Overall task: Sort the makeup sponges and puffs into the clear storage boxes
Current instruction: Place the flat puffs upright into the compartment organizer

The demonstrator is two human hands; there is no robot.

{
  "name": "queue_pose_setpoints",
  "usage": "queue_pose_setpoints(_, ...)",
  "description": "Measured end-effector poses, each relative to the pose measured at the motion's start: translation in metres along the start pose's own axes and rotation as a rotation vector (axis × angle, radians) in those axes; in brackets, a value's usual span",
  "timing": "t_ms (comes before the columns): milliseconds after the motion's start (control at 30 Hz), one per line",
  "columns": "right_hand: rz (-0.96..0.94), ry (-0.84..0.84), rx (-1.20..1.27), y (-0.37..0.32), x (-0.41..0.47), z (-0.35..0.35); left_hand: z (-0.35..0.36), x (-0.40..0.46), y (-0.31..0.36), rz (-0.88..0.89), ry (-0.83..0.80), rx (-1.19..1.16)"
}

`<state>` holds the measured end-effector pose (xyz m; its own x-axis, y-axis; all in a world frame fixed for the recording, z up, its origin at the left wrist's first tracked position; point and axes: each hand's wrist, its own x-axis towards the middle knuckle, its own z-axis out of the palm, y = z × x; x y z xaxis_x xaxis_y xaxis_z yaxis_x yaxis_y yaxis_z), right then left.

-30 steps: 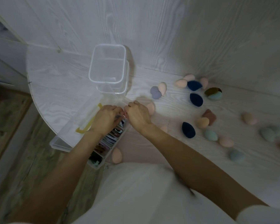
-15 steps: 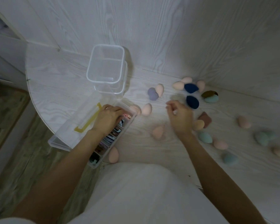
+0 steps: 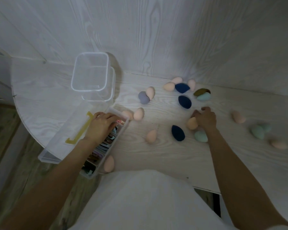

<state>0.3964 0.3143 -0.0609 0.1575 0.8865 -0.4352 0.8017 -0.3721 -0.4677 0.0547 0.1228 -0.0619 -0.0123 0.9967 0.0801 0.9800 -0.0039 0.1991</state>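
Left hand (image 3: 103, 125) rests flat, fingers relaxed, on long divided box (image 3: 106, 146), likely steadying it; compartments hold flat puffs. Stacked clear boxes (image 3: 91, 72) far left, apparently empty. Sponges scattered right across table (image 3: 156, 156). Right hand (image 3: 205, 119) curls around peach sponge (image 3: 191, 123), likely for boxing.

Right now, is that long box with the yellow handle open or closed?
Open. The long box shows its packed compartments uncovered, its lid with the yellow handle lies swung aside, and the left hand rests over it.
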Motion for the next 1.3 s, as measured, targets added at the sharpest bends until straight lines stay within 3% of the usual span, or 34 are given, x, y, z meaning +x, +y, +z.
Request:
queue_pose_setpoints(233,-0.464,0.078,0.078,-0.036,-0.034,-0.004,0.000,-0.002,0.001,-0.004,0.008,-0.039)
queue_pose_setpoints(367,-0.710,-0.038,0.194,-0.071,-0.072,0.017,-0.001,-0.003,0.003,-0.032,0.008,-0.035)
queue_pose_setpoints(467,-0.823,-0.135,0.134,-0.089,-0.094,0.052,0.000,-0.004,0.001,-0.041,0.016,-0.035)
queue_pose_setpoints(633,-0.734,-0.184,-0.078,-0.092,-0.092,0.096,0.000,-0.005,-0.001,-0.064,-0.008,-0.066)
queue_pose_setpoints(833,-0.778,-0.037,0.052,-0.096,-0.087,0.079,0.002,-0.006,-0.003,-0.061,-0.024,-0.075)
queue_pose_setpoints(967,-0.906,0.129,0.100,-0.103,-0.088,0.068,0.002,-0.005,-0.005,-0.047,-0.016,-0.075)
queue_pose_setpoints(1300,-0.795,0.144,-0.226,-0.102,-0.027,0.074,0.002,-0.004,-0.004,-0.053,0.017,-0.058)
